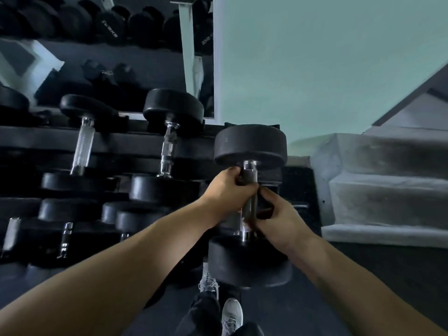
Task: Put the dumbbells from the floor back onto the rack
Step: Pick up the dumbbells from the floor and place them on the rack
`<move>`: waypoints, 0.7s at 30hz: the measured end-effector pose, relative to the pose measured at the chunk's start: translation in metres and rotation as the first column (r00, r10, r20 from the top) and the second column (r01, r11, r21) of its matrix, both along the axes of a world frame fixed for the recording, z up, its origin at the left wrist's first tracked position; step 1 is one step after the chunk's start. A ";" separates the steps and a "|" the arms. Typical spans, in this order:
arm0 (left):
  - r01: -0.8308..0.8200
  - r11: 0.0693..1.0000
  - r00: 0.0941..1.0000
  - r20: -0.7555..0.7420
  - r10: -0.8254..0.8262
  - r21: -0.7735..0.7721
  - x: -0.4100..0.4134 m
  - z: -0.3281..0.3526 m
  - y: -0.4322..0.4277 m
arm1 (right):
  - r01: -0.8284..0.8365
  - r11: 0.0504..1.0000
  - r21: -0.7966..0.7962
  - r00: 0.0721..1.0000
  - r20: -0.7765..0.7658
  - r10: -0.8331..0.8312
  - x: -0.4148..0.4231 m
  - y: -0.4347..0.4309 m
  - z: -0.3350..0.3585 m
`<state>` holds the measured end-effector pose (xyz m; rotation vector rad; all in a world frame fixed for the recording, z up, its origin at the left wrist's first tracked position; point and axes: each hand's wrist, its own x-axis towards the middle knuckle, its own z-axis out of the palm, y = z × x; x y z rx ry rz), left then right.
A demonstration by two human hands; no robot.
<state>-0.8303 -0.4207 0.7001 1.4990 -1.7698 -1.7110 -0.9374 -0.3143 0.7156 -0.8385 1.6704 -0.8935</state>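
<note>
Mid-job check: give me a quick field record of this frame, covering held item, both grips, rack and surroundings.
held item: black round-headed dumbbell with dark metal handle, at the rack's right end
left grip: bare hand curled round upper handle
right grip: bare hand curled round lower handle
rack: black tiered steel rack, chrome-handled black dumbbells seated on it
held item touching rack: cannot tell
right side: grey concrete steps
below: grey sneakers on dark floor

Black round-headed dumbbell w/ dark grip, chrome ends. Black metal rack; pale green wall. Grey concrete steps.
</note>
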 end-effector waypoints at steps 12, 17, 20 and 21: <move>0.080 0.997 0.997 -0.020 -0.080 0.008 -0.049 -0.024 -0.088 | 0.064 0.998 0.021 0.997 -0.034 -0.063 -0.041 -0.080 -0.019; 0.079 0.997 0.996 -0.038 -0.080 -0.019 -0.057 -0.027 -0.097 | 0.077 0.996 0.038 0.995 -0.072 -0.074 -0.047 -0.088 -0.017; 0.082 0.996 0.995 -0.049 -0.083 -0.026 -0.063 -0.028 -0.106 | 0.068 0.997 0.023 0.992 -0.112 -0.065 -0.055 -0.097 -0.016; 0.085 0.996 0.995 -0.049 -0.087 -0.030 -0.064 -0.028 -0.110 | 0.063 0.998 0.020 0.991 -0.119 -0.060 -0.057 -0.100 -0.016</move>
